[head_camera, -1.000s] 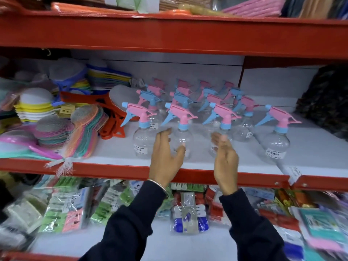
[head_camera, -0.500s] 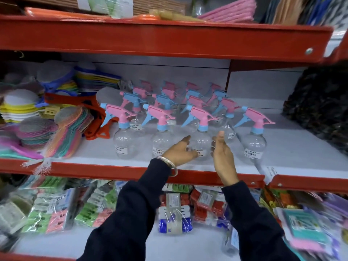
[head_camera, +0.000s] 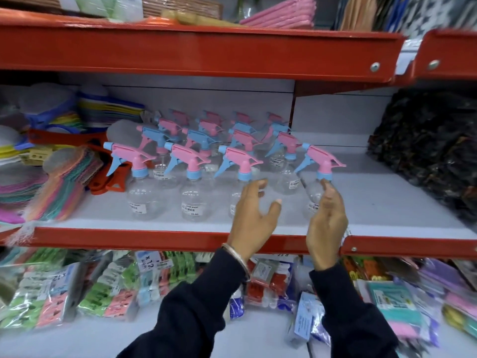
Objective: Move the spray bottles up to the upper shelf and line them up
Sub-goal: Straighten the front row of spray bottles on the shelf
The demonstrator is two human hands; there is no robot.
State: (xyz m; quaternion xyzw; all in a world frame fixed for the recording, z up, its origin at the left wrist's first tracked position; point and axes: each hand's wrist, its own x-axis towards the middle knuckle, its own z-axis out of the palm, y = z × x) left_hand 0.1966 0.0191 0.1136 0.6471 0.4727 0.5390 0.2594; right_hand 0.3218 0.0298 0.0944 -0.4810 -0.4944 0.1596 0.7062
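Observation:
Several clear spray bottles with pink and blue trigger heads stand in rows on the grey middle shelf [head_camera: 374, 202]. The front row includes a left bottle [head_camera: 140, 197], a second bottle [head_camera: 192, 200], a third bottle [head_camera: 242, 171] and a rightmost bottle [head_camera: 322, 169] set apart. My left hand [head_camera: 254, 213] is open in front of the third bottle, fingers spread. My right hand [head_camera: 327, 223] is open beside the rightmost bottle, fingertips near its neck; whether they touch is unclear. Neither hand holds anything.
A red upper shelf edge [head_camera: 196, 51] runs overhead, with folded pink cloths [head_camera: 281, 14] on it. Stacked coloured scrubbers [head_camera: 64, 182] crowd the middle shelf's left; dark bundled goods [head_camera: 433, 156] fill its right. Packaged clips [head_camera: 103, 290] lie on the lower shelf.
Both hands have shifted right along the front row, from the middle bottles toward the third and rightmost ones. The view panned right as well. Nothing was picked up.

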